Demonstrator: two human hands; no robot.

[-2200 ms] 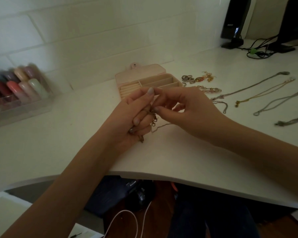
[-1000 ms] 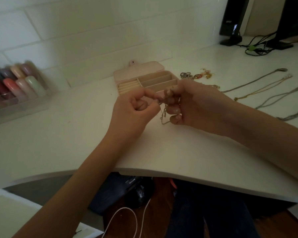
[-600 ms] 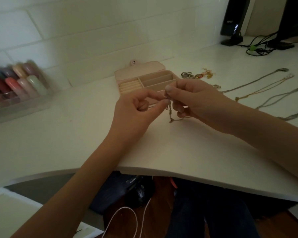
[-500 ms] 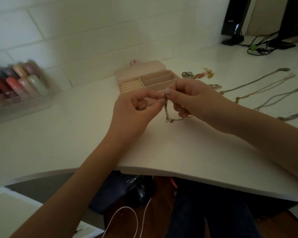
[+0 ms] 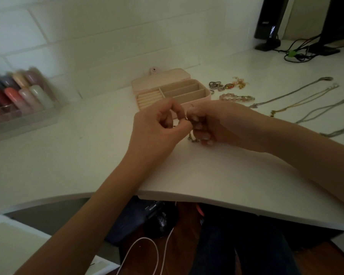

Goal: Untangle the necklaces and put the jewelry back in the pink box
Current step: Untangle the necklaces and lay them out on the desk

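The pink box [image 5: 206,95] stands open on the white desk, lid back, its compartments showing. Just in front of it my left hand [image 5: 157,130] and my right hand [image 5: 220,126] meet fingertip to fingertip, both pinching a thin chain [image 5: 191,138]. A short end of that chain hangs below my right fingers; the rest is hidden in the hands. Right of the box lie a beaded bracelet [image 5: 236,97] and a small heap of rings and charms [image 5: 224,85]. Several necklaces [image 5: 298,91] are laid out straight at the far right.
A clear case of coloured bottles [image 5: 18,96] sits at the left by the brick wall. Black stands and a tangle of cables [image 5: 298,52] occupy the back right corner. The desk's curved front edge [image 5: 187,194] runs under my forearms.
My hands have drawn closer together and slightly lower over the desk. The hanging loop of chain has shortened, with more of it gathered under my right fingers.
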